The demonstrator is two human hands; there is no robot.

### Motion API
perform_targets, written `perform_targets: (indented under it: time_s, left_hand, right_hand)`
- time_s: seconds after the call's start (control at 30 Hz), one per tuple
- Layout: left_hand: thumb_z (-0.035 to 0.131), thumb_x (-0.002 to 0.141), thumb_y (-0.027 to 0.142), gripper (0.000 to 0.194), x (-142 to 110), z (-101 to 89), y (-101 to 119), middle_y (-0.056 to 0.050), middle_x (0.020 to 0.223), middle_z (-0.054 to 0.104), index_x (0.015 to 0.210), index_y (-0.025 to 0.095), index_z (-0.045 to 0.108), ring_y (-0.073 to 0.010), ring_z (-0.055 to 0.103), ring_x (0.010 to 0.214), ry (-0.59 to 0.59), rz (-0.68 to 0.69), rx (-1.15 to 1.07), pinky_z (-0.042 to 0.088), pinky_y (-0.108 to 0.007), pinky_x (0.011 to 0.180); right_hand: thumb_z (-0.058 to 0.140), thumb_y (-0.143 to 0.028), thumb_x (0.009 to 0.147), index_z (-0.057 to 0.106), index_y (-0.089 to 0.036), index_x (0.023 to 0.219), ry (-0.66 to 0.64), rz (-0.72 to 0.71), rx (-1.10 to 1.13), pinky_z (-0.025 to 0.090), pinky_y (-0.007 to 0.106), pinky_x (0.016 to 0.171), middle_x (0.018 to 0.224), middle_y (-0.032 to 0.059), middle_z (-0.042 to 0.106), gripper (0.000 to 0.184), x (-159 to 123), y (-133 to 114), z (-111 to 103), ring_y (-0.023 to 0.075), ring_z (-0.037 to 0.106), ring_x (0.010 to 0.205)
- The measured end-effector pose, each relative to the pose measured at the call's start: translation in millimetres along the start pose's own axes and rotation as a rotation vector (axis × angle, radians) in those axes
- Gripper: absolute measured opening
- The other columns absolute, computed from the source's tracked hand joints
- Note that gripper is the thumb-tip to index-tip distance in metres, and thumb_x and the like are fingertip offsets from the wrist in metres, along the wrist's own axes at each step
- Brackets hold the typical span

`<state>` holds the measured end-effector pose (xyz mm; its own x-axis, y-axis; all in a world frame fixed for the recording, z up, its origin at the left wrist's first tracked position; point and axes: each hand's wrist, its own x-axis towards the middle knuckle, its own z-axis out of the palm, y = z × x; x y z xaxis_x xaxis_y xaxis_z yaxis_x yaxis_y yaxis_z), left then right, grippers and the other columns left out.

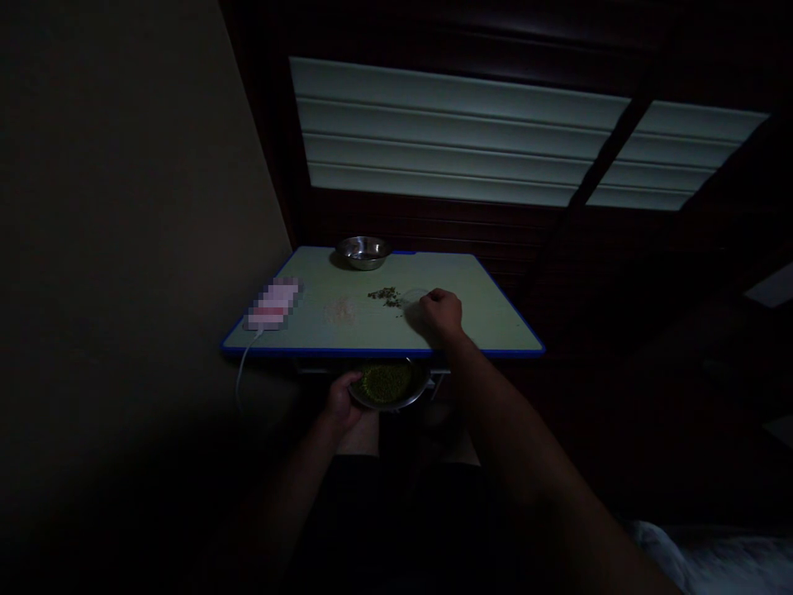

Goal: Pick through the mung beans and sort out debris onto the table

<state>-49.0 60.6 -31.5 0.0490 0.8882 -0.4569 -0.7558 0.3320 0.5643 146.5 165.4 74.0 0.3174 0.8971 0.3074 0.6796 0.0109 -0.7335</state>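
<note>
My left hand [343,400] grips the left rim of a metal bowl [423,387], thumb over the edge. Inside lie many small green beans [385,383]. The bowl is just below the table's front edge, above my lap. My right hand [443,312] is closed in a fist over the right part of the table; what its fingers hold, if anything, is hidden. Beside its knuckles shows a faint, clear round-edged thing [415,294], too dim to name. Left of that lies a loose pile of dark bits [385,294], and farther left a patch of pale grains [342,311].
The pale table [496,322] has a blue edge. A second metal bowl [364,254] stands at its back. A blurred pink device [273,304] with a white cable [243,364] lies at the left, near the wall [154,165]. Dark panels with pale slats [446,132] rise behind.
</note>
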Motion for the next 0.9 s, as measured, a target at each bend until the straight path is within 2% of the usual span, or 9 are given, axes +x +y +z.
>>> perform_targets:
  time_s: [0.33, 0.6, 0.73, 0.9]
  left_hand:
    - [0.057, 0.068, 0.015, 0.027, 2.1, -2.4, -0.7, -0.014, 0.083, 0.076, 0.089, 0.008, 0.072, -0.0269, 0.071, 0.078, -0.019, 0.0, -0.017, 0.057, -0.043, 0.079]
    - [0.056, 0.07, 0.015, 0.02, -1.0, 1.5, 0.4, -0.011, 0.08, 0.076, 0.083, 0.011, 0.071, -0.0236, 0.072, 0.076, 0.0, 0.012, 0.013, 0.058, -0.038, 0.076]
    - [0.056, 0.069, 0.015, 0.022, -2.2, 2.8, 0.2, -0.011, 0.08, 0.076, 0.084, 0.011, 0.071, -0.024, 0.071, 0.075, 0.021, 0.014, 0.015, 0.057, -0.04, 0.08]
    - [0.055, 0.068, 0.016, 0.033, -0.2, -0.5, 0.0, -0.012, 0.084, 0.076, 0.096, 0.01, 0.071, -0.0273, 0.072, 0.08, -0.012, -0.014, 0.0, 0.057, -0.046, 0.082]
  right_hand:
    - [0.05, -0.029, 0.074, 0.071, -0.019, 0.076, -0.02, -0.057, 0.043, 0.041, 0.025, 0.068, 0.076, 0.0032, 0.07, 0.023, 0.6, 3.0, 2.6, 0.0153, 0.058, 0.071]
    - [0.05, -0.028, 0.072, 0.07, -0.019, 0.074, -0.016, -0.026, 0.073, 0.04, 0.024, 0.066, 0.073, 0.0022, 0.069, 0.022, -1.3, -2.0, -2.1, 0.0153, 0.058, 0.072]
    - [0.05, -0.028, 0.072, 0.069, -0.018, 0.073, 0.003, -0.01, 0.066, 0.04, 0.024, 0.066, 0.072, 0.0028, 0.068, 0.021, -2.3, -2.8, -3.6, 0.0157, 0.058, 0.072]
    - [0.051, -0.029, 0.073, 0.071, -0.019, 0.074, 0.034, 0.009, 0.046, 0.04, 0.025, 0.067, 0.073, 0.0037, 0.069, 0.022, -2.7, -2.4, -4.5, 0.0163, 0.058, 0.073]
